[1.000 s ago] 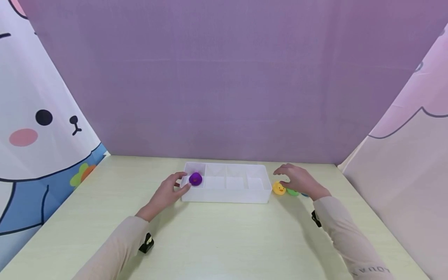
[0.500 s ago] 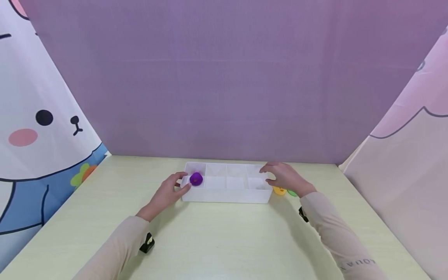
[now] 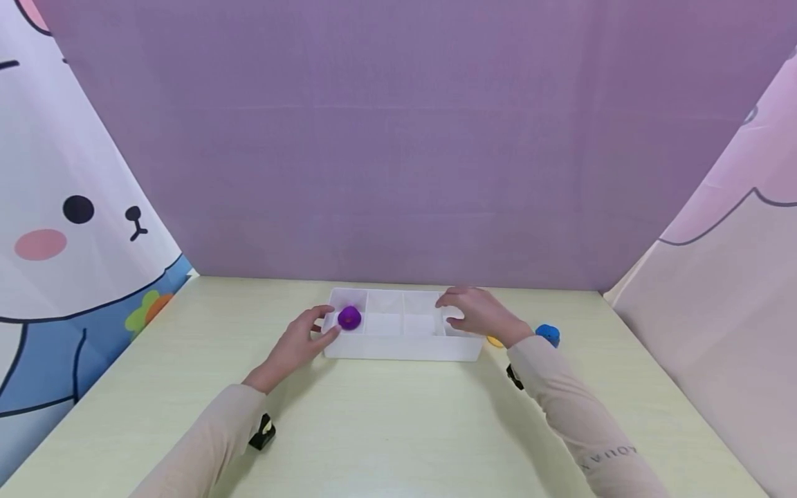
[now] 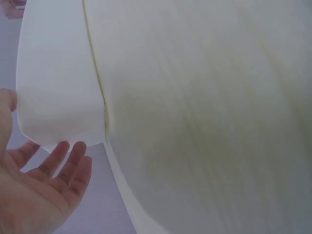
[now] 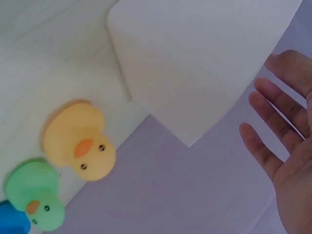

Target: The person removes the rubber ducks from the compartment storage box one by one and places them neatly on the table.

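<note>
A white box [image 3: 398,348] with several compartments stands near the back of the table. In its leftmost compartment sits a purple rubber duck [image 3: 349,318]. My left hand [image 3: 300,344] holds the box's left end; in the left wrist view its fingertips [image 4: 62,146] meet the end wall and the thumb lies at the rim. Over the rightmost compartment hovers my right hand [image 3: 478,311], fingers loosely bent and spread with nothing between them. To the right of the box, the right wrist view has a yellow duck [image 5: 87,141], a green duck [image 5: 36,192] and part of a blue duck [image 5: 12,219].
A purple curtain [image 3: 398,138] closes off the back of the pale table [image 3: 386,429]. Printed cloths hang at both sides. In the head view my right arm hides the green duck and covers most of the yellow one.
My right hand has moved left from above the ducks to over the box's rightmost compartment, uncovering the blue duck. The left hand stays at the box's left end.
</note>
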Demonstrator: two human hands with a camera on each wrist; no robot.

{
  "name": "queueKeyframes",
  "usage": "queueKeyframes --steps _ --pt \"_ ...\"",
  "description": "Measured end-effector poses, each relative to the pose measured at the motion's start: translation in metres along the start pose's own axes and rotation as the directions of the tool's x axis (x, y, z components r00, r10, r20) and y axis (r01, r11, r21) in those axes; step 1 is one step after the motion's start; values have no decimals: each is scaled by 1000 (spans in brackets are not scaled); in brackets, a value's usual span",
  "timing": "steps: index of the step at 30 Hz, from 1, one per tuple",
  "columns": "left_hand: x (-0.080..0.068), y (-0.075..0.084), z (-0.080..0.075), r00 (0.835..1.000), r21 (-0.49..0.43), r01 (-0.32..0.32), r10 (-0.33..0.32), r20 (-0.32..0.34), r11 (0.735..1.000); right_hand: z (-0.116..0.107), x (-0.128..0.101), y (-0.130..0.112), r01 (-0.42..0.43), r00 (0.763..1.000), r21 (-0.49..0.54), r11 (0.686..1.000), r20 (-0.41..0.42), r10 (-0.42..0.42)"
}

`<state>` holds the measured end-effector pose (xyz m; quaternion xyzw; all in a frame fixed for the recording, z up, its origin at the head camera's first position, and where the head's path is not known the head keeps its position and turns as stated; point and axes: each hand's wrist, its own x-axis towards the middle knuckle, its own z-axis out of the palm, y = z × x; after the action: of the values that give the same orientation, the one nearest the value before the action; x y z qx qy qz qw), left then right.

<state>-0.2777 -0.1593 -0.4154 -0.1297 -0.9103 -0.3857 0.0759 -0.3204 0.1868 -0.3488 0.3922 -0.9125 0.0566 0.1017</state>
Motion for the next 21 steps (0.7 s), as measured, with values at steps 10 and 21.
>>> queueKeyframes --steps 10,21 --pt "-3 3 -2 998 -3 -51 51 -33 999 2 23 -17 81 996 23 996 -28 -81" --pt "-1 2 -2 1000 -1 -2 2 -1 1000 9 50 -39 117 993 0 993 17 -117"
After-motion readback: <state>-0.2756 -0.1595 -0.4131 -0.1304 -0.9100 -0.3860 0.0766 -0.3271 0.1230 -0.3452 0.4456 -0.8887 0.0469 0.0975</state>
